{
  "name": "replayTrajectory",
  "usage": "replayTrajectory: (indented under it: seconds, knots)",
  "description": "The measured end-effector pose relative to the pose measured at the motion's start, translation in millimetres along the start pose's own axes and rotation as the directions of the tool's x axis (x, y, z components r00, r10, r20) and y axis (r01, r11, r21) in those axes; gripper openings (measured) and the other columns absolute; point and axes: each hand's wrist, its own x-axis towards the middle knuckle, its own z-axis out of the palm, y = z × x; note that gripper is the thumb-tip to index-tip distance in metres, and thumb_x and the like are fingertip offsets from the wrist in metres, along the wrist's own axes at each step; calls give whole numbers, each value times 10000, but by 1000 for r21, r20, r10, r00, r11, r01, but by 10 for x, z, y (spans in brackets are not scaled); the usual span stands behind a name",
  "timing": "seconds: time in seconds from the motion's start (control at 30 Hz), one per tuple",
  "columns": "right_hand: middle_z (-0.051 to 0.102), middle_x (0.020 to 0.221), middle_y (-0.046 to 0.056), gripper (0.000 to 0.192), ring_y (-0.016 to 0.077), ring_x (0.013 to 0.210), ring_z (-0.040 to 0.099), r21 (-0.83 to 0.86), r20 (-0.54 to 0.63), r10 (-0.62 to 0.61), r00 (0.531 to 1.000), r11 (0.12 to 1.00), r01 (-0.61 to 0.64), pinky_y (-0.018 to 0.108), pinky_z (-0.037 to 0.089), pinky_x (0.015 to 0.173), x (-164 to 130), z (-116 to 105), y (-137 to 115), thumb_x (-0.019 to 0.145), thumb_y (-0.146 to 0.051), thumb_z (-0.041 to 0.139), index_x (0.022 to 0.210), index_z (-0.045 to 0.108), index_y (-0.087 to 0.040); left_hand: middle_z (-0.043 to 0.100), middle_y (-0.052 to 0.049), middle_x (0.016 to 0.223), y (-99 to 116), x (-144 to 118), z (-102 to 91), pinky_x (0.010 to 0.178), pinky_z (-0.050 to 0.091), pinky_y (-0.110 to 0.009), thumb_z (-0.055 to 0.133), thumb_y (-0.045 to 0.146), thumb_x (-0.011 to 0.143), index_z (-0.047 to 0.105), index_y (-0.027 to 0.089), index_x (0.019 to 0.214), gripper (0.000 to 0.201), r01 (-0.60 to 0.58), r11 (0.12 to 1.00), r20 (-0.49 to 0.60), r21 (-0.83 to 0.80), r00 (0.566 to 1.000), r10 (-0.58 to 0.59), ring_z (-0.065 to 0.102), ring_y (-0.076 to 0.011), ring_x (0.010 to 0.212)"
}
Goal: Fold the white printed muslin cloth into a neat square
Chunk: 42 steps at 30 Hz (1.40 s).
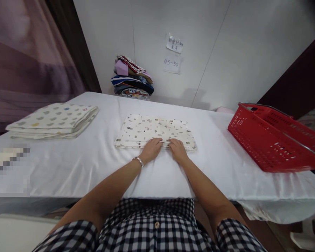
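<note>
White-draped table (76, 164): folded printed cloth (157, 127); left hand (150, 150), right hand (178, 151) on near edge, fingers (156, 140) bent, pinch unclear.

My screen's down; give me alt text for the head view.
A person's left hand and right hand touch the near edge of a folded, patterned white cloth on a white-covered table. A folded cloth with grey shapes lies to the left, a red basket to the right, a fabric stack at the back.

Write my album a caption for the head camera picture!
Left-hand fingers and right-hand fingers touch a folded patterned cloth, with a red basket to the right.
</note>
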Motion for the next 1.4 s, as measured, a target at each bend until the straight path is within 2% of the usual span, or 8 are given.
replayTrajectory:
  seconds: [0.2, 0.47, 0.7, 0.87, 1.03, 1.2, 1.4]
  knots:
    - [587, 1243, 93, 205, 240, 1185, 457, 20, 3, 16, 1000, 1000, -16, 426, 360, 959, -7, 12, 15, 904, -125, 447, 933, 639, -192, 569, -97, 1233, 39, 9, -70, 907, 437, -383, 440, 113, 875, 612, 177, 937, 193, -26, 1000, 12, 8, 1000, 26, 513, -220, 1116]
    - [596, 1224, 88, 217, 233, 1170, 476, 50, -3, 16, 1000, 999, -16, 425, 382, 952, -20, 25, 27, 911, -143, 446, 942, 651, -206, 576, -97, 1206, 15, 17, -42, 894, 443, -392, 468, 131, 855, 623, 185, 961, 195, 23, 1000, 44, -11, 999, -23, 515, -224, 1102]
    - [595, 1218, 91, 161, 249, 1154, 483, 12, 19, 5, 1000, 1000, -5, 433, 390, 938, -15, -17, 18, 899, -189, 513, 969, 656, -211, 591, -100, 1194, 16, -1, -102, 897, 436, -392, 437, 131, 883, 632, 182, 965, 217, -4, 999, 48, 33, 999, 2, 525, -226, 1087]
    - [581, 1240, 89, 168, 244, 1190, 463, -16, 61, -31, 998, 999, 32, 427, 382, 943, 14, -53, 14, 886, -141, 518, 969, 648, -208, 580, -93, 1220, 7, -2, -103, 906, 428, -383, 423, 80, 868, 630, 184, 978, 256, -30, 999, 64, 36, 998, 28, 516, -216, 1118]
    - [584, 1243, 88, 191, 238, 1191, 462, -32, 48, -27, 998, 999, 29, 414, 386, 929, 28, -32, 13, 900, -121, 479, 948, 642, -207, 592, -106, 1200, -32, -11, -89, 894, 433, -401, 461, 104, 856, 638, 177, 917, 201, 1, 999, 58, 46, 998, -4, 531, -235, 1084]
    - [585, 1239, 94, 197, 238, 1184, 464, -27, 48, -29, 998, 999, 30, 417, 381, 933, 9, -30, 37, 906, -147, 464, 975, 637, -209, 598, -101, 1188, -117, -71, -160, 891, 431, -411, 507, 122, 833, 649, 188, 895, 168, 44, 998, 77, 42, 996, -47, 539, -244, 1080]
    - [585, 1237, 103, 178, 245, 1185, 464, -24, 28, -24, 999, 999, 25, 425, 379, 934, -8, -26, 71, 899, -153, 468, 947, 632, -203, 604, -96, 1204, -244, -179, -226, 893, 420, -402, 480, 194, 881, 664, 187, 888, 184, 60, 995, 72, 74, 995, -66, 537, -241, 1085]
